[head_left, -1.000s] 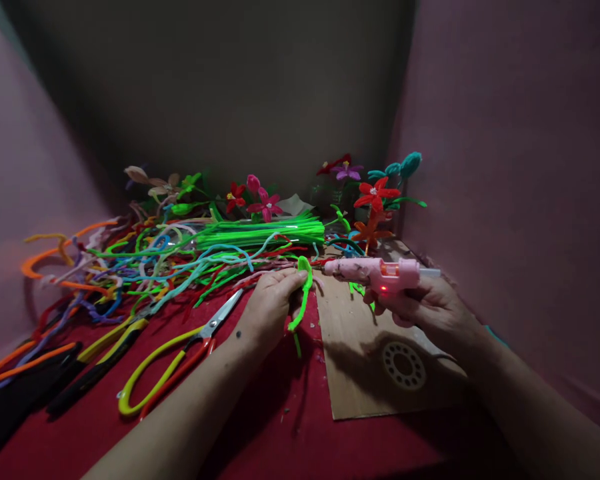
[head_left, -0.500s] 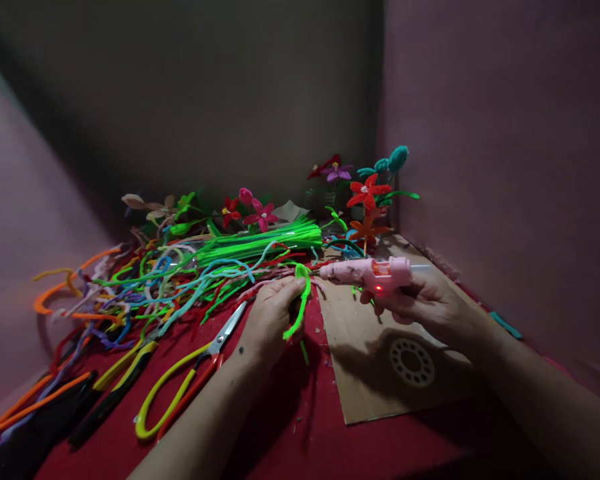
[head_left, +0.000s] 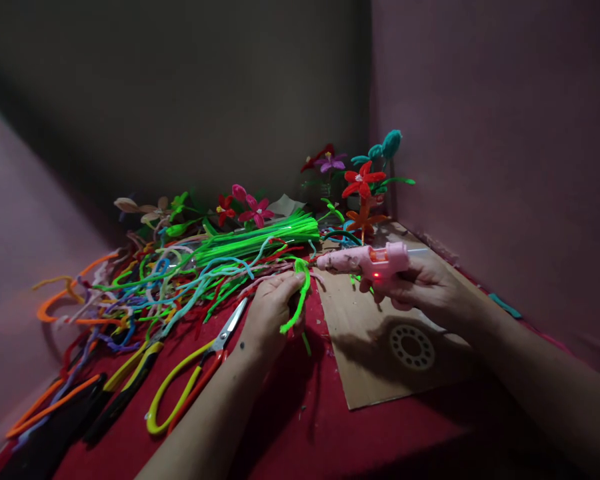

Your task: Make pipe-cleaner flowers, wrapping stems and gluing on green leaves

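My left hand is closed on a bright green pipe cleaner piece, looped at its top, with one end hanging down. My right hand grips a pink glue gun whose red light glows. The gun points left, its nozzle right beside the green loop; whether they touch I cannot tell. A clear glue stick sticks out of the gun's back. Below the gun lies a sheet of brown cardboard with a pale ring full of round holes on it.
Yellow and red scissors and yellow-black pliers lie left of my left forearm on the red cloth. Behind them spread tangled pipe cleaners and a green bundle. Fuzzy flowers stand at the back, before the walls.
The view has shifted slightly, so most things sit a little higher or further left or right. The glue gun's nozzle appears slightly nearer the green loop. Both hands keep their hold.
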Tool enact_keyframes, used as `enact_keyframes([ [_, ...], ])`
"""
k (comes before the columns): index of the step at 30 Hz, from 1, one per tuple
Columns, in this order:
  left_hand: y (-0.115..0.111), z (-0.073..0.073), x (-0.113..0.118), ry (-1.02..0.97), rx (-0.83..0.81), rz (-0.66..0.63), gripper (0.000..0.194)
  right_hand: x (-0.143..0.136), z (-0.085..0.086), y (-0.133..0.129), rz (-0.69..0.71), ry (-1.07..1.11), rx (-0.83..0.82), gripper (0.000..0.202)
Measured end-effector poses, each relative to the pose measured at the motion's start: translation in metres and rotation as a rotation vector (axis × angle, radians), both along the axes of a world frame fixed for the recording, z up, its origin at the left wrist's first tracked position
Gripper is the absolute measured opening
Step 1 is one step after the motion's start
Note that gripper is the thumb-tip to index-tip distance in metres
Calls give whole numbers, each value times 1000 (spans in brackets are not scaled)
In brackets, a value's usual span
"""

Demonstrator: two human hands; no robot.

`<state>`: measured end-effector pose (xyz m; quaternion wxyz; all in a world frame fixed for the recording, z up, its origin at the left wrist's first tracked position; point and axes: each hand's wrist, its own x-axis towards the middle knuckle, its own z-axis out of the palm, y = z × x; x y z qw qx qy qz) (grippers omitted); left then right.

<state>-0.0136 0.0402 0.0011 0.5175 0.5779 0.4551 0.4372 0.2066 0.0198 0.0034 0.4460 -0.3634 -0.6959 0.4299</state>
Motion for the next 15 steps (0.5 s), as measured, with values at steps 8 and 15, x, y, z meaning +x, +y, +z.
enact_keyframes([
  [8, 2, -3, 0, -10, -21, 28, 30, 1, -3, 1, -28, 21, -9, 37],
  [15, 1, -1, 0, -12, 7, 21, 31, 0, 0, 0, -2, -21, 8, 30],
])
